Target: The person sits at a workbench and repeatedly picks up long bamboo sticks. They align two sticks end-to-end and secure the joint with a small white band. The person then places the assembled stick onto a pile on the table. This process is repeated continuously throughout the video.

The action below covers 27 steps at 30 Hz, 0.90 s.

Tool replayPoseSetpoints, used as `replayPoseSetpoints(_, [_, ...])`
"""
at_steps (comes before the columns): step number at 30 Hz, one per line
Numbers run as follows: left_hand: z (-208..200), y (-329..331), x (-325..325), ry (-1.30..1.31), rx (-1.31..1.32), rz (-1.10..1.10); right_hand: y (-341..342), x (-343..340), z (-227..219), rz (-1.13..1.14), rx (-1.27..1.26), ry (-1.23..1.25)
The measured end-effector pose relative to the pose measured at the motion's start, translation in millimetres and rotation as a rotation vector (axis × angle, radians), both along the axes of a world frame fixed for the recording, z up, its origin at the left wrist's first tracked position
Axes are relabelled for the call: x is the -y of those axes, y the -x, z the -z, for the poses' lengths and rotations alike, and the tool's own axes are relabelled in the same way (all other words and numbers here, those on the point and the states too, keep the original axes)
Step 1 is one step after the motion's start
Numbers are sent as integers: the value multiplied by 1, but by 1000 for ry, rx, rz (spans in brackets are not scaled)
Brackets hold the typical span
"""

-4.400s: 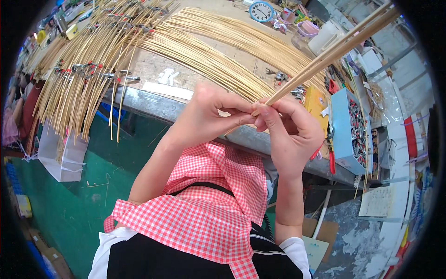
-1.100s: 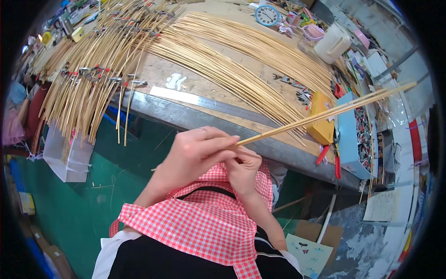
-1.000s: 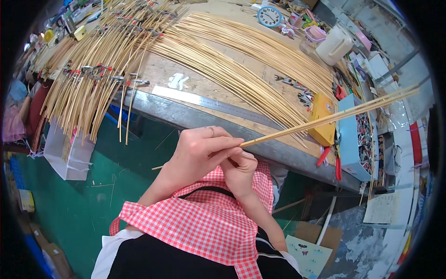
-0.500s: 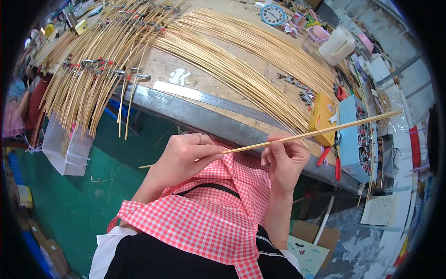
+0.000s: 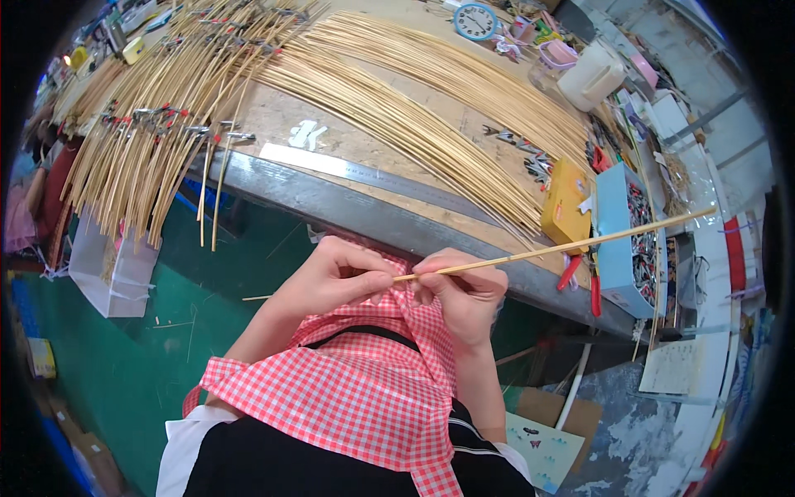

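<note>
A long, thin bamboo strip [image 5: 571, 246] runs across in front of my apron, its right end slanting up past the table edge. My left hand [image 5: 348, 275] pinches it between thumb and fingers. Close beside it, my right hand [image 5: 465, 291] pinches the same strip, the fingertips of both hands almost touching. A short pale end of a strip sticks out left of my left wrist. On the table [image 5: 273, 112] lie rows of similar bamboo strips [image 5: 406, 128], apart from my hands.
A steel ruler [image 5: 373, 176] lies along the table's near edge. At left, bamboo strips held by metal clips [image 5: 166, 112] overhang it, above a white bin [image 5: 124, 277]. Rightward are a yellow box [image 5: 566, 201], a light-blue box [image 5: 611, 219] of clips and red-handled pliers [image 5: 595, 296].
My right hand has slid left along the bamboo strip until it is beside my left hand. The left hand keeps its pinch on the strip. The whole view has shifted slightly.
</note>
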<state>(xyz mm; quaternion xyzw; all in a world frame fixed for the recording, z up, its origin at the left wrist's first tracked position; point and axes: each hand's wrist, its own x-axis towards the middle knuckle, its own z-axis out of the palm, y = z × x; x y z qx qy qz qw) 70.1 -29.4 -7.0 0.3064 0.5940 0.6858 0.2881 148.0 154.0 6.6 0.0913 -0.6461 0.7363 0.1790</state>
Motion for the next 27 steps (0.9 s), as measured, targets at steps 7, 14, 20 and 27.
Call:
replayPoseSetpoints(7, [19,-2,7,3,-164,-203,30,-64,-11,-190,213,-478])
replayPoseSetpoints(14, [21,3,15,32,-185,-317,122,-235,29,671,195,-1522])
replayPoseSetpoints(20, [19,1,15,42,-170,-316,148,-263,36,534,124,-1657])
replayPoseSetpoints(27, [18,2,16,55,-195,-327,137,-233,28,595,169,-1512])
